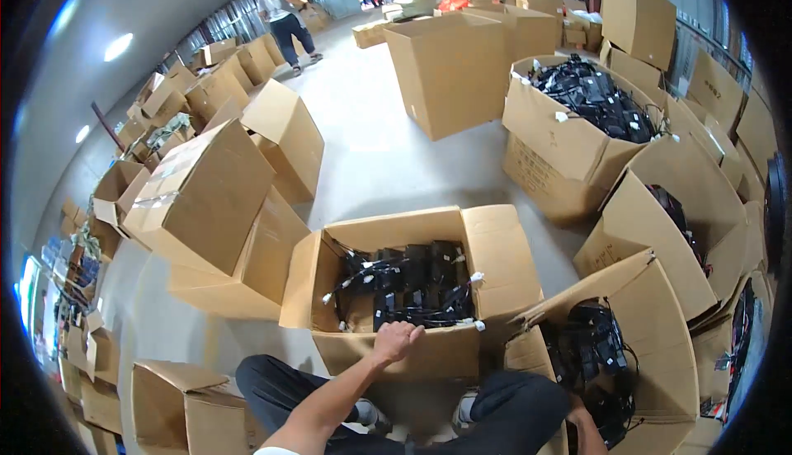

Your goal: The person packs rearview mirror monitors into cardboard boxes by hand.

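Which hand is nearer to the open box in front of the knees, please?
The left. The left hand is at the near rim of this front box; the right hand is farther away, beside the right knee and the right-side box.

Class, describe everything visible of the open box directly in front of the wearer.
The box looks like brown cardboard, roughly rectangular, standing upright on the grey floor, top open. Its left and right flaps splay outward. Inside lie black wired parts with white plugs; bare cardboard shows at the near left. The left grip rests at its near rim, curled; whether it clasps the rim is unclear.
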